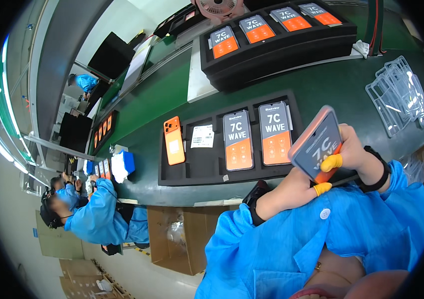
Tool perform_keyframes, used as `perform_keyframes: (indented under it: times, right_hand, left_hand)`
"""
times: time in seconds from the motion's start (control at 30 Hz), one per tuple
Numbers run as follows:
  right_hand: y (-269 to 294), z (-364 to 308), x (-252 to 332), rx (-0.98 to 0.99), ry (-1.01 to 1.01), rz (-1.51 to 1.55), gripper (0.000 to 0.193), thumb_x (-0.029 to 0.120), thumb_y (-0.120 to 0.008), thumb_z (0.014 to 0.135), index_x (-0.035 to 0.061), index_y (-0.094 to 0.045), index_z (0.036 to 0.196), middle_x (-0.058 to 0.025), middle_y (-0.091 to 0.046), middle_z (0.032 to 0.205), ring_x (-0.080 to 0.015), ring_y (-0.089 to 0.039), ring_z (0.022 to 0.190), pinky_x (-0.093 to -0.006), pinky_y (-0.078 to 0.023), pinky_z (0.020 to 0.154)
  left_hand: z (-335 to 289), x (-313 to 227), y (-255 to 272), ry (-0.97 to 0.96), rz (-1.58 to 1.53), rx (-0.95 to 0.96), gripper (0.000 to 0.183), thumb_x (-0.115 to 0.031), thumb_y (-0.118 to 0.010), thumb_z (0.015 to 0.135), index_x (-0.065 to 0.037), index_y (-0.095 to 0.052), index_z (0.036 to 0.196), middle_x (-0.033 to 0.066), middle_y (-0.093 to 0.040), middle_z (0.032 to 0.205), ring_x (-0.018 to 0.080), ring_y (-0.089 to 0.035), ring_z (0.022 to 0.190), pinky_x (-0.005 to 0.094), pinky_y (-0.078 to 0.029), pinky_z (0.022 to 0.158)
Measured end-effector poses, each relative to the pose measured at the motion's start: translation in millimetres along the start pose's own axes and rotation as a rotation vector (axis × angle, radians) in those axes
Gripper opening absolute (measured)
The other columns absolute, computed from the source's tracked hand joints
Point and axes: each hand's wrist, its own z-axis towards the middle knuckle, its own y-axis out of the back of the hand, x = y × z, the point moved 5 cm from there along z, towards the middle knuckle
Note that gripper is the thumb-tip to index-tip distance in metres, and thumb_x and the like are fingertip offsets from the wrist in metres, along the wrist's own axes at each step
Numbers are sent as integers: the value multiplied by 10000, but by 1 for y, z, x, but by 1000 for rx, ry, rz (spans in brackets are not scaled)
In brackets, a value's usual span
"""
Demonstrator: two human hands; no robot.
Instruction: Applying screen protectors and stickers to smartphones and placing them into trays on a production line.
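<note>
A smartphone [316, 139] with a grey and orange front and an orange edge is held tilted up between both my hands. My left hand [287, 193] grips its lower end from the left, a yellow finger cot on the thumb. My right hand [354, 149] wraps its right side, the thumb in another yellow cot pressed on the front. Just left of them lies a black foam tray [207, 172]. In it are two phones face up, one middle [238, 142] and one right [274, 132], an orange phone [173, 142] back up, and a white label [202, 136].
Clear phone cases [400, 94] lie piled at the right. Behind, a stack of black foam trays [281, 52] carries several phones, near a fan [218, 7]. A blue box [123, 164] stands farther left on the green bench, beside co-workers [94, 207]. Below is an open carton [189, 239].
</note>
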Motion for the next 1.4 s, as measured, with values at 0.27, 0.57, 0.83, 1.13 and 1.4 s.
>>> perform_keyframes:
  times: [0.27,0.57,0.83,1.13,1.4]
  right_hand:
    - [-19,8,-15,-65,288,-7,391,190,-771,588,-7,-579,866,-59,-613,827,-124,-586,742,-228,-468,636]
    - [-41,28,4,91,488,-410,450,298,-728,637,22,-550,944,-47,-508,685,-158,-495,618,-258,-395,543]
    - [77,0,-71,-480,-196,-782,254,156,-640,731,14,-538,915,-53,-507,706,-139,-473,606,-262,-410,581]
    - [71,-21,-46,-389,43,-1057,261,162,-655,688,29,-553,887,-91,-496,771,-243,-498,714,-314,-424,621]
    - [168,-75,22,-897,68,-1568,288,182,-651,679,58,-561,923,-89,-495,831,-259,-496,822,-344,-430,680]
  left_hand:
    - [-16,21,19,220,149,-257,244,-34,-526,705,5,-513,946,205,-565,769,388,-554,700,433,-458,606]
    - [-54,46,55,229,-141,-281,179,-28,-512,753,0,-573,920,117,-605,819,229,-591,739,320,-459,653]
    - [-163,99,204,509,-347,-690,311,-240,-539,777,25,-556,940,55,-582,727,110,-513,567,212,-385,509]
    - [-137,107,238,940,1160,-271,255,-164,-469,743,-5,-526,934,199,-591,771,344,-575,710,401,-444,600]
    - [-230,187,323,778,1084,-513,336,-166,-519,787,93,-475,997,235,-581,792,371,-550,700,411,-422,629]
